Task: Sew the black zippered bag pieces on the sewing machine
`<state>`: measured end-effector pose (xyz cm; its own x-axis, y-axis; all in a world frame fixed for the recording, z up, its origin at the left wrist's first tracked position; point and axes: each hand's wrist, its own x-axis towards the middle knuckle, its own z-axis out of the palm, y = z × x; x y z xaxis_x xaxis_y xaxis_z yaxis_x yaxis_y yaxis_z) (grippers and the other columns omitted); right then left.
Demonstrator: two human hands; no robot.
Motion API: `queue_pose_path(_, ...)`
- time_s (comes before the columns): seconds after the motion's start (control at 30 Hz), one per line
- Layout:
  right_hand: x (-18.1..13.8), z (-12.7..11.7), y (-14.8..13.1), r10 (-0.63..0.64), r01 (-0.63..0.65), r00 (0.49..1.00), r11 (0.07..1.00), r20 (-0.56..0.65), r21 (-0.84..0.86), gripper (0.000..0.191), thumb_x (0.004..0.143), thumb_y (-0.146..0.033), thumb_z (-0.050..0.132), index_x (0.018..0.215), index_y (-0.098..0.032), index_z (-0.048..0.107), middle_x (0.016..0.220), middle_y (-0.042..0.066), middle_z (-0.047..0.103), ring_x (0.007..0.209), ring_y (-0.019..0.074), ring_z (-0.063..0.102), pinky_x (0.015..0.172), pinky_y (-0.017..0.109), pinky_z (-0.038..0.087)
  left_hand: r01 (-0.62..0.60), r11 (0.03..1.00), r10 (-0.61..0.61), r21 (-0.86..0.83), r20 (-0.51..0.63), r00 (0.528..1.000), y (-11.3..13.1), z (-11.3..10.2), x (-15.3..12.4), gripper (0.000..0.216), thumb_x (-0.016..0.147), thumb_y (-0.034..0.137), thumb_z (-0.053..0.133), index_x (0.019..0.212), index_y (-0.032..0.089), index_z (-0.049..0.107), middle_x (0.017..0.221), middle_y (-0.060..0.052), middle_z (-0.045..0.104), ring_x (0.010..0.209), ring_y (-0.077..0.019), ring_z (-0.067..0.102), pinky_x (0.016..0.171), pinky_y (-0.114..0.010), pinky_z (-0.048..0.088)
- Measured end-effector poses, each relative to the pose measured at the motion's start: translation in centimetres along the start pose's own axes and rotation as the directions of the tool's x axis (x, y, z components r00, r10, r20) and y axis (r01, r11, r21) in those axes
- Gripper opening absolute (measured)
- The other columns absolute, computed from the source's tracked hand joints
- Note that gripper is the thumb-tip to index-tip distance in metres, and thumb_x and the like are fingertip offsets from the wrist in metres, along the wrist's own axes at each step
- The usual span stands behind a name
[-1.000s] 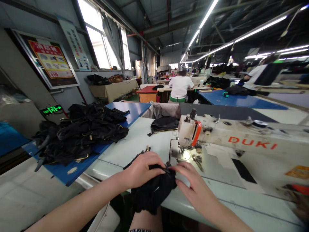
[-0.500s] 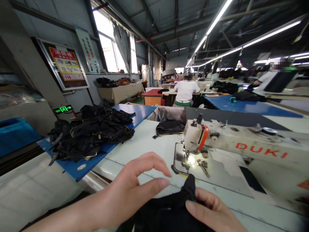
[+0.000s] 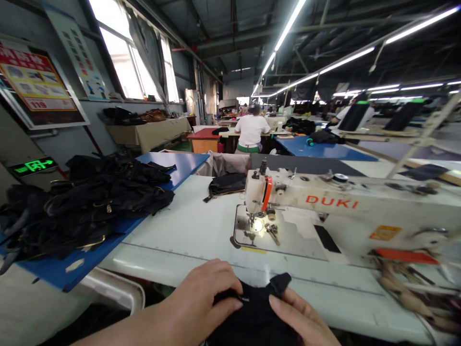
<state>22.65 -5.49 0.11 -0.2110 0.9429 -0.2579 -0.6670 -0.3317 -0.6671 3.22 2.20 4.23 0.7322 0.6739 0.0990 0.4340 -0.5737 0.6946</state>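
A piece of black fabric (image 3: 257,312) is held between my two hands at the table's front edge. My left hand (image 3: 211,298) pinches its left side, thumb against fingers, beside a small shiny bit on the cloth. On the other side, my right hand (image 3: 297,315) grips the fabric with the thumb on top, and a short black flap sticks up above it. The fabric's lower part runs out of view. Just beyond stands a white sewing machine (image 3: 309,192), its lamp lighting the needle plate (image 3: 241,226).
A heap of black pieces with gold zippers (image 3: 108,197) covers the blue board (image 3: 126,235) at left. One black zippered piece (image 3: 226,184) lies behind the machine head. Thread cones (image 3: 355,115) stand at right. A person in white (image 3: 252,130) sits farther back.
My left hand has gone from open above the fabric to pinching it. My right hand keeps its hold. The view has turned right, showing more of the machine.
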Motion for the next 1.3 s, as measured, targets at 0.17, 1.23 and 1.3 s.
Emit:
queue_pose_path(0.17,-0.3,-1.4,0.4,-0.019,0.02,0.998,0.999,-0.057,0.03,0.036,0.074,-0.032,0.073,0.107,-0.019,0.066,0.091,0.008,0.071,0.089,0.0243,0.066,0.087,0.04,0.047,0.002,1.0,-0.002,0.017,0.04,0.999,0.5,0.6,0.9,0.009,0.085,0.012,0.054,0.083,0.021,0.054,0.088,0.002,0.058,0.089,-0.0141,0.051,0.082,-0.025,0.039)
queue_pose_path(1.23,-0.2,-2.3,-5.1,-0.246,0.323,0.935,0.302,0.254,-0.897,0.021,0.092,-0.032,0.046,0.082,-0.022,0.061,0.086,0.002,0.062,0.084,0.0172,0.058,0.078,0.028,0.047,0.145,0.969,-0.125,-0.202,0.105,0.986,1.8,-0.1,2.6,0.006,0.084,0.015,0.055,0.087,0.02,0.054,0.085,0.004,0.058,0.082,-0.0109,0.053,0.076,-0.02,0.041)
queue_pose_path(1.3,-0.6,-2.1,-5.0,-0.228,0.264,0.952,0.282,0.203,-0.922,0.02,0.091,-0.033,0.047,0.08,-0.022,0.06,0.077,-0.001,0.061,0.074,0.016,0.057,0.07,0.025,0.046,0.155,0.968,-0.141,-0.196,0.086,0.986,1.3,0.0,2.3,0.011,0.081,0.012,0.057,0.088,0.021,0.056,0.087,0.004,0.059,0.083,-0.0113,0.054,0.077,-0.021,0.042)
